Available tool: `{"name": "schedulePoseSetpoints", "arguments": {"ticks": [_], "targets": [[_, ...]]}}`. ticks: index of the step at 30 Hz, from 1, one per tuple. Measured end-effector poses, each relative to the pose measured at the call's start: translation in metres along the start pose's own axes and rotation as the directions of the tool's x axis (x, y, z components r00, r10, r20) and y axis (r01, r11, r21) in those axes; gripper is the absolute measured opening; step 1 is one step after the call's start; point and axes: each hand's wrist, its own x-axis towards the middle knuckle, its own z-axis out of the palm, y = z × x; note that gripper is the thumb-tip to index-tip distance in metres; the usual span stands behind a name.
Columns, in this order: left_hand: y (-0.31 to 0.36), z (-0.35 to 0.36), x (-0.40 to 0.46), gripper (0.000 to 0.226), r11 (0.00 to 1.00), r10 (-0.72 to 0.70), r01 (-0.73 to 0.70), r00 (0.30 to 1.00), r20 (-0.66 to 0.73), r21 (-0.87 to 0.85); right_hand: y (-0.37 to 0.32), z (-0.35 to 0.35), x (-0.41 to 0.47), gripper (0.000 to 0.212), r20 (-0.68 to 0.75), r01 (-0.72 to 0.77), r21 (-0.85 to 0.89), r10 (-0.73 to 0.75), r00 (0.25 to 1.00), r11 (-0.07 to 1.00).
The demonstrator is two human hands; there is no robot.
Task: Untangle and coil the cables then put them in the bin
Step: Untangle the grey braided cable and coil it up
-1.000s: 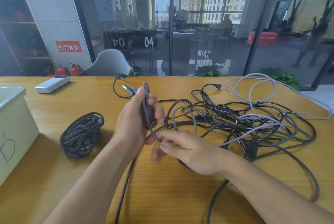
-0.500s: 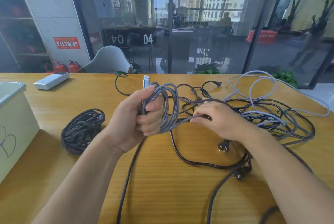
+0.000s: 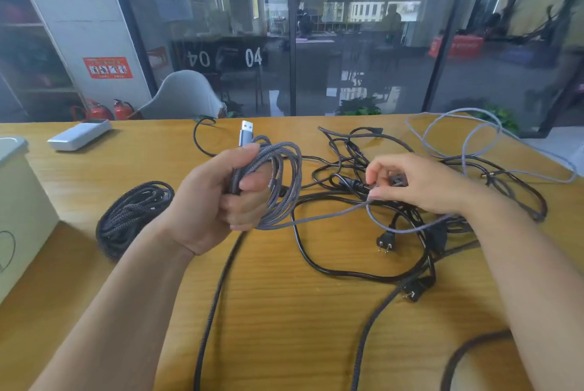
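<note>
Head view, starting from the near edge: I see two bare forearms reaching over the wooden tabletop (image 3: 284, 311), and dark braided cords run off the near edge between them. A little further, the left hand (image 3: 215, 201) grips a grey braided cable (image 3: 284, 175) that is wound in several loops; its fingers (image 3: 249, 183) are curled tight round the bundle, and the silver USB plug (image 3: 246, 133) stands up above the thumb. One strand of this cable goes from the loops to the right hand (image 3: 417, 182). There the thumb and fingers are bent and pinch the strand, with the other fingers half curled above it. Beneath and behind the right hand lies the tangle of black cables (image 3: 363, 175), not yet sorted, with a two-pin plug (image 3: 385, 243) lying on the wood just in front of it and a second plug (image 3: 412, 292) nearer to me. To the left of the left hand, a black coiled cable (image 3: 132, 217) rests alone on the tabletop. The bin (image 3: 19, 217) stands at the left edge, pale, only partly in view. Further back, a light grey cable (image 3: 467, 144) makes wide loops at the far right, and a white flat device (image 3: 79, 134) lies at the far left. Behind the tabletop is a glass wall (image 3: 347, 43).
</note>
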Motion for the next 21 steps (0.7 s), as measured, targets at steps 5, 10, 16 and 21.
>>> {"name": "schedulePoseSetpoints", "arguments": {"ticks": [5, 10, 16, 21], "targets": [[-0.004, 0.001, 0.002, 0.041, 0.997, -0.079, 0.076, 0.993, 0.083, 0.033, 0.005, 0.001, 0.004, 0.015, -0.238, -0.069, -0.149, 0.032, 0.971, 0.986], [-0.018, 0.012, 0.008, 0.041, 0.965, -0.185, 0.146, 0.969, 0.167, 0.22, -0.005, 0.002, 0.009, 0.036, -0.638, -0.29, -0.292, 0.04, 0.769, 0.911], [-0.031, 0.025, 0.014, 0.042, 0.919, -0.242, 0.176, 0.958, 0.153, 0.353, -0.009, -0.012, -0.001, 0.028, -0.644, -0.195, 0.01, 0.156, 0.749, 0.981], [-0.032, 0.021, 0.017, 0.042, 0.951, -0.155, 0.139, 0.987, 0.035, 0.275, -0.023, 0.011, 0.004, 0.019, -0.562, -0.117, -0.338, -0.1, 0.821, 0.934]]}}
